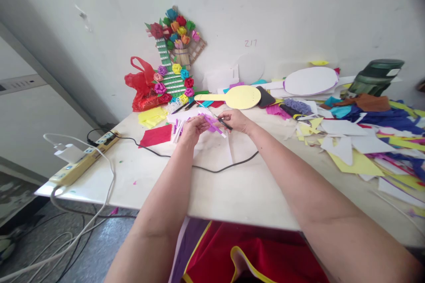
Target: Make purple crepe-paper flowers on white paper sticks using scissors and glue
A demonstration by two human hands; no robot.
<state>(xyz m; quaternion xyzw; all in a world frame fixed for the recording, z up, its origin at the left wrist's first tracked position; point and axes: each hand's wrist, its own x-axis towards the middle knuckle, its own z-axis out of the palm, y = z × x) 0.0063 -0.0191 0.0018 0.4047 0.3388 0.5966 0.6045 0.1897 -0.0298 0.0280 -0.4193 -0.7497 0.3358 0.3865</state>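
Left hand (192,127) pinches purple paper strips (212,124); right hand (236,120) grips thin black tool (223,122) alongside; bare white tabletop (232,185) nearer the body.

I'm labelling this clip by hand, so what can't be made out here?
- Thin dark tool in the right hand, head view: too small to identify.
- Purple paper strips at the left hand: count hidden by fingers.
- Dark green object at the wall: blurred.
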